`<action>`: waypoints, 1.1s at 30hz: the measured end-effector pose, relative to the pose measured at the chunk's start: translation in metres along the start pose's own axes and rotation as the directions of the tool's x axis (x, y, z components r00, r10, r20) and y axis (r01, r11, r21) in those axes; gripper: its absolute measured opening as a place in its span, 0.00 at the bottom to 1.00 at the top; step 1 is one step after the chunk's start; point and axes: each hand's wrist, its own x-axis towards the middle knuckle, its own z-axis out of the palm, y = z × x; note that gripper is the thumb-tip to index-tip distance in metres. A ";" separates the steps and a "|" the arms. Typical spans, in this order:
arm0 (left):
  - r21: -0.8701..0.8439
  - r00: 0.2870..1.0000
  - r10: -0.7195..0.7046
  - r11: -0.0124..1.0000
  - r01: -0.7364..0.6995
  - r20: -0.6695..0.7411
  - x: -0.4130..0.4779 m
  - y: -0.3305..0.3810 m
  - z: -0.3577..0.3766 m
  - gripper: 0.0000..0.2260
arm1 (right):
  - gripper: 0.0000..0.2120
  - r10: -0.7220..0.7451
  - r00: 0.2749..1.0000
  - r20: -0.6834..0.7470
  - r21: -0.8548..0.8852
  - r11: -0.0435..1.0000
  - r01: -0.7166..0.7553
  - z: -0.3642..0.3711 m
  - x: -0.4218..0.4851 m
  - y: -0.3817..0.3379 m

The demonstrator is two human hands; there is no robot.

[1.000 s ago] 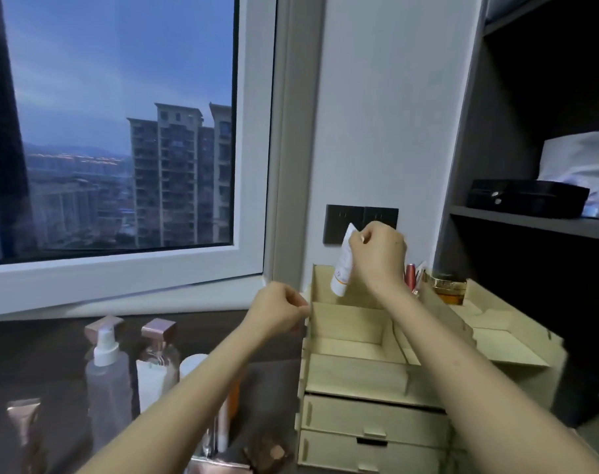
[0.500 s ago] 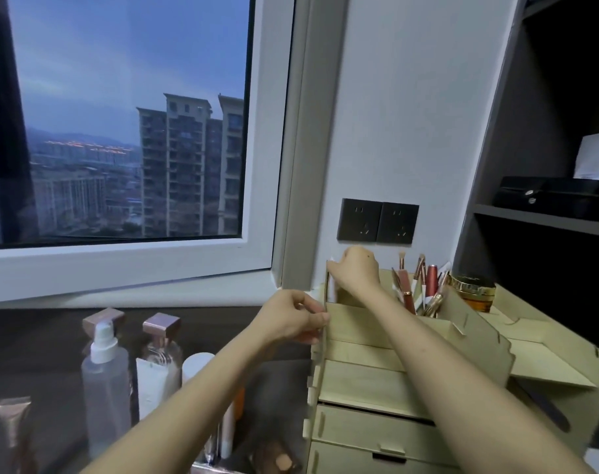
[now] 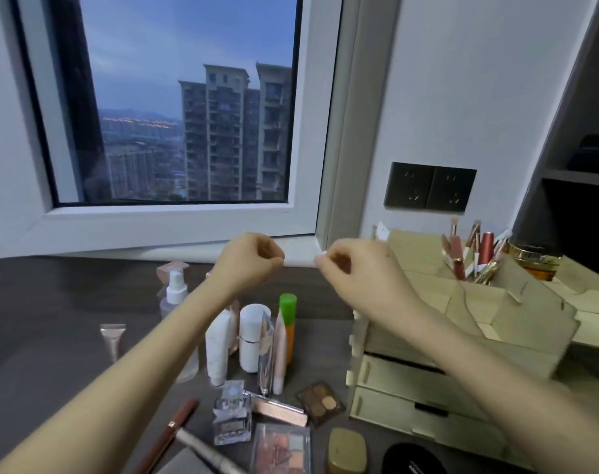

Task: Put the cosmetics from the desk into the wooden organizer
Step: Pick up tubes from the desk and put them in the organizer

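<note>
Both hands are up in the air over the desk (image 3: 51, 302), btwn the window sill and the bottles. The left hand (image 3: 248, 263) has its fingers curled in w/ nothing in them. The right hand (image 3: 356, 271) is also curled, thumb meeting fingertips, nothing visible in the pinch. It hangs just beside the wooden organizer's (image 3: 462, 319) left edge, not touching it. The organizer sits at the right of the desk w/ two drawers on its front. In it: a white tube (image 3: 381, 231) poking up at the back-left corner, brushes and lipsticks (image 3: 469, 254) upright in a rear compartment, and a gold-lidded jar (image 3: 534, 265) further right. Cosmetics on the desk, left of the organizer – a clear spray bottle (image 3: 174, 302), a white bottle (image 3: 251, 336), a green-capped orange bottle (image 3: 288, 323) and a pink tube (image 3: 279, 354) standing close together. Nearer the camera: a perfume bottle (image 3: 232, 419), a brown eyeshadow palette (image 3: 320, 401), a gold compact (image 3: 347, 449) and a dark red pencil (image 3: 168, 432). A small rose tube (image 3: 112, 340) stands apart at the left.
</note>
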 end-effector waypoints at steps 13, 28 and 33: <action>0.497 0.966 0.031 0.853 -0.159 0.257 -0.031 -0.032 -0.006 0.17 | 0.15 0.255 0.937 0.239 -0.084 0.967 -0.241 0.093 -0.024 -0.003; 0.646 0.964 0.007 0.742 -0.182 0.264 -0.051 -0.054 -0.038 0.13 | 0.15 0.228 0.964 0.138 -0.143 0.968 -0.209 0.083 -0.031 -0.005; 0.598 0.980 0.067 0.784 -0.170 0.190 -0.060 -0.040 -0.055 0.06 | 0.17 0.295 0.936 0.194 -0.059 0.955 -0.289 0.093 -0.026 -0.007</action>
